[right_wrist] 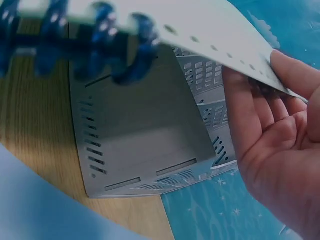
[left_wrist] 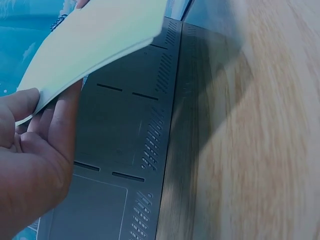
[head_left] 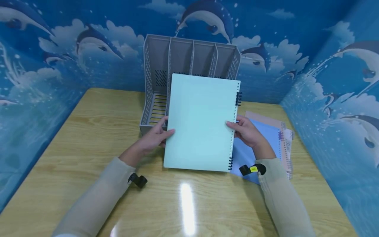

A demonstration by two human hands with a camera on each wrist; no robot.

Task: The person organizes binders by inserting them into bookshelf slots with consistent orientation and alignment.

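A pale mint-green spiral notebook [head_left: 201, 121] is held up off the table by both hands, its black coil binding on the right side. My left hand [head_left: 154, 136] pinches its left edge, thumb on the front and fingers behind. On the bound edge, my right hand [head_left: 245, 130] grips between the two coil pieces, thumb in front. In the right wrist view the blurred black coil [right_wrist: 100, 45] shows close to the camera. Just behind the notebook stands a grey file organizer [head_left: 157, 62] with several upright compartments, its lower right part hidden by the notebook.
To the right on the wooden table [head_left: 88, 158] lies a blue spiral notebook [head_left: 266, 138], on top of a pinkish one [head_left: 257, 117] and other coil-bound notebooks. Walls printed with dolphins [head_left: 207, 16] close in the back and both sides.
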